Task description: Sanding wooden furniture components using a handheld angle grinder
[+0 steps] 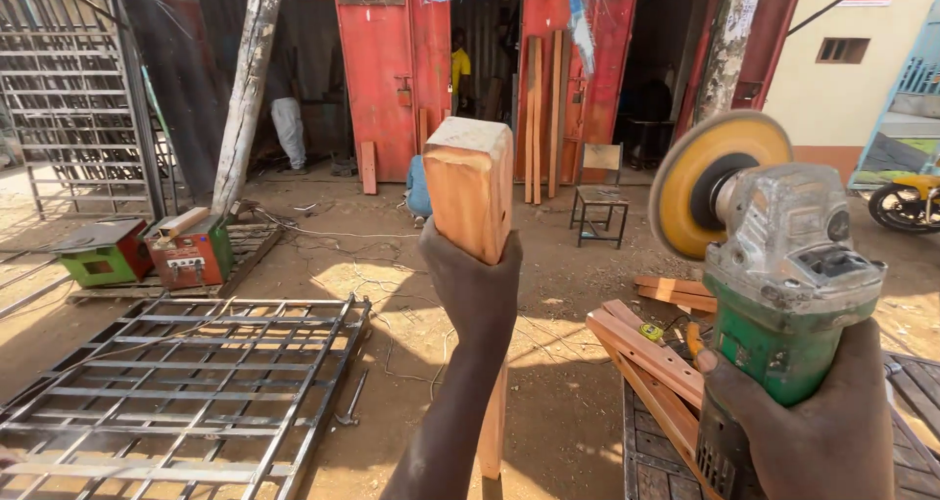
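Fingers of the left hand [477,289] wrap an upright reddish square wooden post [471,198]; right of the post, the right hand [822,431] grips a green-bodied angle grinder [783,285] with yellow disc [707,182].

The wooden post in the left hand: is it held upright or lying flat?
Upright. The left hand grips the wooden post around its middle, its cut end pointing up and its lower end hanging below the wrist.

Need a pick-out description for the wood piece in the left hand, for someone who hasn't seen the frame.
Start at the red metal doors across the yard; in front of them, mid-frame, the left hand holds a wooden post upright. Unlike the flat planks lying to its right, it is thick, square-ended and orange-brown, with a pale top.
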